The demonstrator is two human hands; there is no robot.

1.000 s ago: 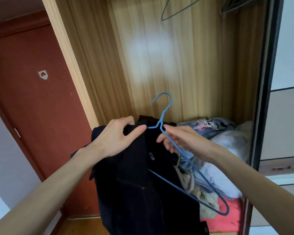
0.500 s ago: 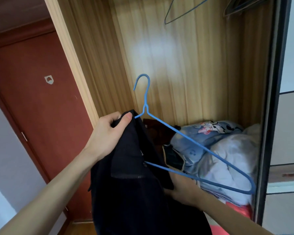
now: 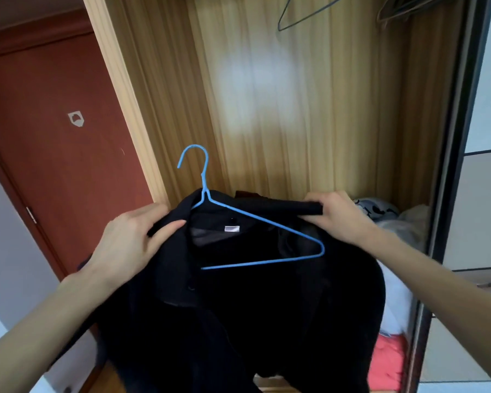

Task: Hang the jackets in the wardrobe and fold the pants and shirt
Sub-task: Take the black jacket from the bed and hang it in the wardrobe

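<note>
Both hands now grip the black fabric jacket [image 3: 238, 307] by its collar — left hand [image 3: 131, 245] closed on one side, right hand [image 3: 338, 217] pinching the other, having come up from under the cloth. The thin blue wire hanger [image 3: 262, 222] sits inside the neck, hook upright, so hanging looks next. Empty dark wire hangers [image 3: 304, 15] dangle above in the wooden wardrobe [image 3: 267, 95]; piled bedding [image 3: 394, 222] crowds its floor.

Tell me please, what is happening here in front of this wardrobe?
A person is putting a black jacket onto a blue wire hanger. The left hand grips the collar on one side, and the right hand holds the other side stretched out. The hanger sits partly inside the jacket, its hook free above the collar. It is not yet hung in the wardrobe.
</note>
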